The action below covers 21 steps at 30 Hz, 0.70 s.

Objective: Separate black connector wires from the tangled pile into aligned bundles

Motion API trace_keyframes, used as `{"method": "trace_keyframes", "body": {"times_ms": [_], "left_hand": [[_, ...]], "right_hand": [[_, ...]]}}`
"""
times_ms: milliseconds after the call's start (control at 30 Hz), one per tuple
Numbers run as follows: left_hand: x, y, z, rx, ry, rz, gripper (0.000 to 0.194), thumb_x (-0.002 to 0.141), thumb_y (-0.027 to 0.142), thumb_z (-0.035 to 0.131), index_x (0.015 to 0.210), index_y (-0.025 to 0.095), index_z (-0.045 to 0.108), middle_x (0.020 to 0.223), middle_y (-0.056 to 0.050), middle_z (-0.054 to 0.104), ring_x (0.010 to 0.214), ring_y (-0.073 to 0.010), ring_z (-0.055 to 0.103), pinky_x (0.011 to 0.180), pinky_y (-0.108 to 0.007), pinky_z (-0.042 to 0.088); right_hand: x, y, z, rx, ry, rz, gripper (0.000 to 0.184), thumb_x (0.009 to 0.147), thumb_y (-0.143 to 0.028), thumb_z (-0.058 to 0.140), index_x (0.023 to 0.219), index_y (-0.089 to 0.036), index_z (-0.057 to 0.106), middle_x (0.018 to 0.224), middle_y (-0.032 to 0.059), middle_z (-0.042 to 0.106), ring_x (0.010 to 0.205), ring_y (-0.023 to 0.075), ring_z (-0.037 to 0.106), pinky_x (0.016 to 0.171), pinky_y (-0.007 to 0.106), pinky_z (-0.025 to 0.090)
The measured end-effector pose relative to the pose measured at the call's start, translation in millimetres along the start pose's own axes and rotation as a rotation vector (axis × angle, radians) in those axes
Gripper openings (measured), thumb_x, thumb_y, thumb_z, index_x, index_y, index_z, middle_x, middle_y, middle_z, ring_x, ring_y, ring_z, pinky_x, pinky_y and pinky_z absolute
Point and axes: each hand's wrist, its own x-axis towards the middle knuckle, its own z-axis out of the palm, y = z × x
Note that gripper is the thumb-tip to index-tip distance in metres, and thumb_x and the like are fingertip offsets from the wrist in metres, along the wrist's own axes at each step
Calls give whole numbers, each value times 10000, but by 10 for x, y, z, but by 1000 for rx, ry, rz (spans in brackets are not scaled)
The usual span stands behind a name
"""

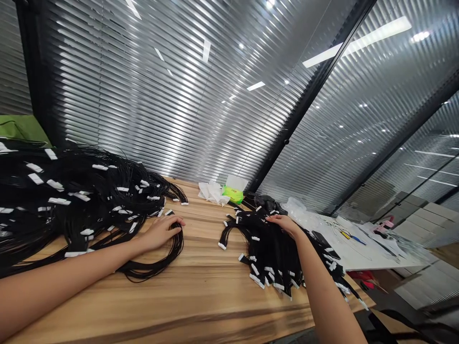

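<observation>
Black wire bundles tipped with white plastic connectors [276, 258] lie in two lots on a long, pale wooden table [107, 301], seen through the head camera, my only view from this remote seat. The smaller lot sits at the table's middle, under the wearer's right hand [285, 224]. That hand lies on top, palm down with its fingers spread, released rather than clenched, and it seems placed to press the strands flat while the connectors fan outward. A larger tangled heap of black wires [71, 200] spills over the table's left end. The left hand [161, 233] curves around a loop of thin black wire [175, 251] against the wood. I cannot tell whether it grasps the loop or only cups it, though it looks set to keep the strands gathered. Beyond the bundles lie a crumpled white sheet [211, 192], a lime-green packet [232, 194] and a clear plastic bag [296, 208]. A flat white board [358, 251] holds a slim yellow-and-blue tool [353, 239], apparently set aside from the wires.
</observation>
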Motion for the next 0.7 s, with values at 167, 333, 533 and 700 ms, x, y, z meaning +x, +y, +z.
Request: {"method": "trace_keyframes", "body": {"times_ms": [167,333,533,700], "left_hand": [[-1,-13,4,9,7,4,286,870,403,470,1025,239,645,1166,-46,651,1121,-253,544,1040,-445,350],[5,-24,2,28,13,1,273,863,381,476,1027,242,645,1146,-36,652,1114,-237,545,1022,-408,371],[-17,-2,14,54,-8,14,299,785,198,483,1042,244,628,1172,-23,641,1137,-229,531,1042,-395,347],[-40,85,-115,177,-44,113,496,680,7,381,1012,267,643,1111,0,669,1061,-193,571,964,-329,379]], "right_hand": [[-37,-49,-41,197,217,-23,230,767,-289,596,899,-149,722,760,84,729,729,219,698,575,286,519],[-26,-193,-251,291,507,-34,405,802,-323,502,1079,-79,670,868,143,715,701,233,695,572,310,506],[-55,-797,-547,316,635,-212,523,671,-448,683,1062,-101,672,884,124,706,663,203,619,619,322,460],[-290,-1631,-245,469,483,-585,474,649,-439,734,1016,-148,659,774,31,649,597,130,503,579,272,392]]}}
